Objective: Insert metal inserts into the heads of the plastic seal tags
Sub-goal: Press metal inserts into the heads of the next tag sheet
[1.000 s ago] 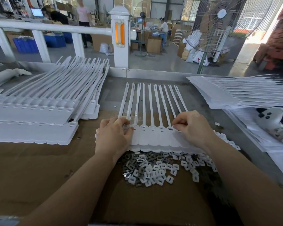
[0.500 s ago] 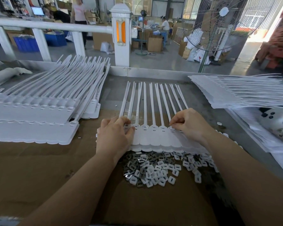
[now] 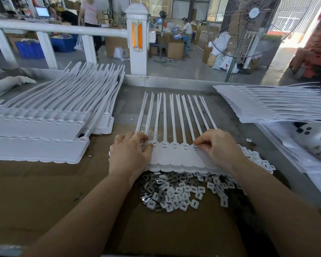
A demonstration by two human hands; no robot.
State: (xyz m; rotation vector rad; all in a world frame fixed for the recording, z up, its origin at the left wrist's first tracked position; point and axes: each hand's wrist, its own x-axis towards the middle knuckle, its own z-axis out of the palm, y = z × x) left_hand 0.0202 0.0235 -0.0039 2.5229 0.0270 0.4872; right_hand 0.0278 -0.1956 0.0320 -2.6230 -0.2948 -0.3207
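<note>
Tag heads [image 3: 174,145] lie between left hand [image 3: 130,154] and right hand [image 3: 217,147].

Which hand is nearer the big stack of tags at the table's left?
Left. The left hand rests on the working strip's left end, just right of that stack; the right hand is at the strip's far end.

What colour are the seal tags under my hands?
White, straps and heads alike; the seal tags show clearly in the head view.
</note>
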